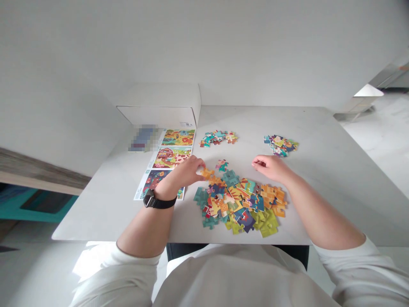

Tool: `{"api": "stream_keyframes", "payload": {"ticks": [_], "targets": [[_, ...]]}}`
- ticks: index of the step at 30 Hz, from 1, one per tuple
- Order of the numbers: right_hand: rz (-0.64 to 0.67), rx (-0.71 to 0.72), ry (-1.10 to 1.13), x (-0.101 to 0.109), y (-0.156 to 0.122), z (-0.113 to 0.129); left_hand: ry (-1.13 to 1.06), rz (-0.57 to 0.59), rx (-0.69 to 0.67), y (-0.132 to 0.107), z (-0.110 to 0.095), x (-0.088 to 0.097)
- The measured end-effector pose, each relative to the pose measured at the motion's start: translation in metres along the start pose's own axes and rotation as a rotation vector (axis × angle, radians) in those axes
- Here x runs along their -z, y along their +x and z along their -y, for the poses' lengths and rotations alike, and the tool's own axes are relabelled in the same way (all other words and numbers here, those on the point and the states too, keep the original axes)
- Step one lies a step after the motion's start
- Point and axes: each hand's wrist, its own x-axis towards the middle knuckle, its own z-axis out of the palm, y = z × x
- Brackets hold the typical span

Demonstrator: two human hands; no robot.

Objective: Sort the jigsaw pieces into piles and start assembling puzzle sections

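A big heap of colourful puzzle pieces [243, 204] lies on the white table [319, 170] right in front of me. My left hand [187, 170], with a black watch on its wrist, rests at the heap's far left edge, its fingertips pinching an orange piece [207, 173]. My right hand [270, 166] lies just beyond the heap's far right side, fingers curled together, and nothing shows in them. A single loose piece [221, 165] sits between the two hands.
Two smaller piles of pieces lie farther back, one at centre [218, 137] and one at right [281, 145]. A printed picture sheet [168, 160] lies at left, beside a white box [161, 106]. The table's near edge runs just below the heap.
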Motion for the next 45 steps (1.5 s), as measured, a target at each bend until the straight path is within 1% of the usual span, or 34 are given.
{"api": "stream_keyframes", "payload": {"ticks": [2,4,6,7,9,11,12,13,15,17,19,20,21,24,25,27,30,33,35,38,39,40,42,43,44,45], "targets": [[0.004,-0.004,0.002,-0.001,0.000,-0.001,-0.026,-0.014,0.027,0.000,-0.001,0.002],[0.006,-0.010,0.009,-0.001,0.000,-0.002,-0.066,-0.058,0.055,-0.001,-0.003,0.006],[0.009,-0.014,0.024,0.000,0.000,-0.002,-0.102,-0.168,0.016,-0.002,-0.010,0.011],[0.011,-0.017,0.036,0.000,0.000,0.000,-0.114,-0.253,-0.040,-0.003,-0.014,0.013],[0.020,-0.029,0.094,0.001,-0.001,0.006,-0.127,-0.460,-0.204,-0.004,-0.025,0.016],[0.044,-0.039,0.241,0.001,-0.005,0.018,-0.135,-0.642,-0.362,-0.006,-0.039,0.015],[0.068,-0.039,0.346,0.000,-0.007,0.026,-0.136,-0.696,-0.418,-0.007,-0.045,0.013],[0.101,-0.033,0.463,-0.001,-0.011,0.036,-0.134,-0.722,-0.462,-0.008,-0.051,0.009],[0.191,-0.016,0.651,-0.007,-0.018,0.055,-0.129,-0.703,-0.519,-0.011,-0.062,0.001],[0.248,-0.005,0.740,-0.015,-0.024,0.071,-0.142,-0.607,-0.527,-0.013,-0.069,-0.008],[0.229,-0.019,0.751,-0.021,-0.027,0.079,-0.183,-0.486,-0.480,-0.015,-0.075,-0.014],[0.198,-0.031,0.743,-0.023,-0.026,0.079,-0.213,-0.443,-0.441,-0.016,-0.077,-0.015],[0.158,-0.045,0.729,-0.024,-0.025,0.077,-0.248,-0.424,-0.397,-0.016,-0.078,-0.016],[0.044,-0.074,0.685,-0.025,-0.019,0.067,-0.396,-0.452,-0.256,-0.012,-0.078,-0.017],[0.023,-0.078,0.664,-0.024,-0.018,0.064,-0.467,-0.443,-0.215,-0.010,-0.077,-0.018],[0.022,-0.065,0.600,-0.023,-0.018,0.063,-0.638,-0.370,-0.145,-0.006,-0.076,-0.019],[0.092,-0.004,0.450,-0.023,-0.021,0.069,-0.849,-0.215,-0.093,-0.002,-0.077,-0.021],[0.134,0.042,0.338,-0.022,-0.024,0.075,-0.873,-0.148,-0.064,0.000,-0.081,-0.021],[0.099,0.043,0.334,-0.021,-0.024,0.075,-0.869,-0.109,-0.057,0.001,-0.082,-0.022],[0.022,0.026,0.408,-0.020,-0.021,0.067,-0.952,-0.044,-0.038,0.002,-0.081,-0.022],[0.003,0.022,0.433,-0.020,-0.020,0.064,-1.003,-0.048,-0.011,0.003,-0.078,-0.021],[-0.012,0.018,0.450,-0.020,-0.018,0.060,-1.065,-0.077,0.028,0.006,-0.074,-0.019],[-0.032,0.007,0.458,-0.022,-0.016,0.053,-1.201,-0.191,0.133,0.014,-0.063,-0.013],[-0.038,-0.002,0.453,-0.023,-0.015,0.050,-1.260,-0.271,0.191,0.020,-0.056,-0.008],[-0.042,-0.012,0.443,-0.024,-0.014,0.047,-1.295,-0.347,0.245,0.027,-0.047,-0.003],[-0.047,-0.020,0.432,-0.025,-0.013,0.045,-1.297,-0.389,0.302,0.036,-0.038,0.003]]}}
